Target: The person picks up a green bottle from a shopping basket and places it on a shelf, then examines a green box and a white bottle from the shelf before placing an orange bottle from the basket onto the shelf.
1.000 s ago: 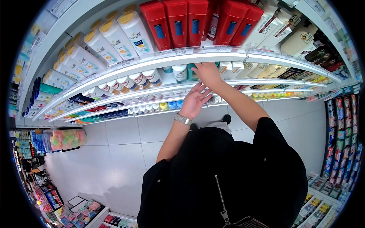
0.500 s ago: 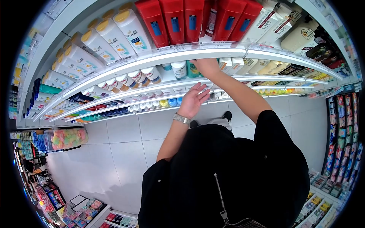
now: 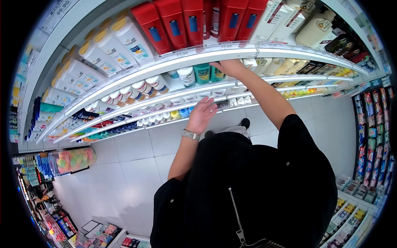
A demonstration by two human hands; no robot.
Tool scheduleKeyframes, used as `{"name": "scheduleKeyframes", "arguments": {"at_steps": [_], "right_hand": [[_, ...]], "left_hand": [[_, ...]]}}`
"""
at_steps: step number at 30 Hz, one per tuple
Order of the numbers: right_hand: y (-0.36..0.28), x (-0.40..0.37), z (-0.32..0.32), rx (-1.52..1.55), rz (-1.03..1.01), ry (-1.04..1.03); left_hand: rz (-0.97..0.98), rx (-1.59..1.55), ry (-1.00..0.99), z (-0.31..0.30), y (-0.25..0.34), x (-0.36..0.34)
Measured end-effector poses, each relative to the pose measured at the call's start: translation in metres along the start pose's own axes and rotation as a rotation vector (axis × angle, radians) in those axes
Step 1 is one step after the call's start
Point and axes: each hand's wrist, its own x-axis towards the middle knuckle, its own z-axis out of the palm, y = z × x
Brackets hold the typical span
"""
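**Right grip at the teal bottles**

Shelf [image 3: 165, 66] at 12 o'clock. My right grip [image 3: 229, 68] covers the teal bottles [image 3: 202, 73]; whether it clasps them I cannot tell. Left grip [image 3: 202, 113], at their 6 o'clock, is spread open.

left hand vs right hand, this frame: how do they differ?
Height: right hand is up at the teal bottles; left hand sits lower, before the lower shelves. Pose: left hand open, fingers spread, empty; right hand curls over the teal bottles, grip unclear. Wrist: left hand's wears a watch; right hand's is bare. Both are ungloved and raised.
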Motion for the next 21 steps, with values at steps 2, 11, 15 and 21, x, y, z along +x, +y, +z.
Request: {"name": "scheduleKeyframes", "arguments": {"at_steps": [2, 11, 15, 21], "right_hand": [[-0.003, 0.001, -0.007, -0.054, -0.011, -0.027], [0.003, -0.003, -0.009, -0.141, 0.044, -0.014], [0.012, -0.003, -0.001, -0.092, 0.077, 0.016], [0.013, -0.002, -0.002, -0.083, 0.069, 0.055]], "left_hand": [[0.000, -0.026, -0.024, -0.009, -0.003, 0.003], [0.021, -0.026, -0.017, -0.021, -0.007, 0.005], [0.033, -0.032, -0.007, -0.023, -0.006, 0.003], [0.028, -0.050, 0.010, -0.031, -0.011, 0.010]]}}
